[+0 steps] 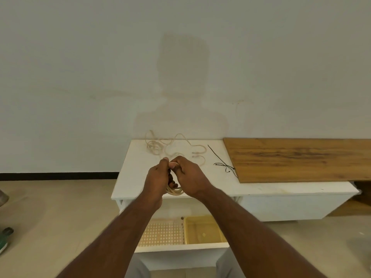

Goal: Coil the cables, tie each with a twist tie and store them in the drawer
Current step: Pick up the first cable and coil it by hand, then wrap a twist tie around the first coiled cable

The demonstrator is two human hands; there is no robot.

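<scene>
Hanging in a small bundle of pale loops, the coiled cable point(175, 191) sits between both hands above the front edge of the white table point(140, 177). The left hand point(158, 177) grips the coil with fingers curled round it, and the right hand point(188, 177) pinches the top of it between thumb and bent fingers; the hands hide most of the coil. Behind them a second, loose cable point(170, 145) lies tangled on the table, reaching back to the wall point(180, 67). To its right, a few thin black ties point(222, 162) lie on the table, their ends just beside the edge of a wooden board point(301, 157) that covers the right part of the table. Below the hands the open drawer point(180, 248) shows a perforated divider point(162, 231) on the left and a yellow tray point(204, 229) on the right. The floor point(50, 217) is beige, with a dark skirting strip point(60, 175) along the pale wall.
</scene>
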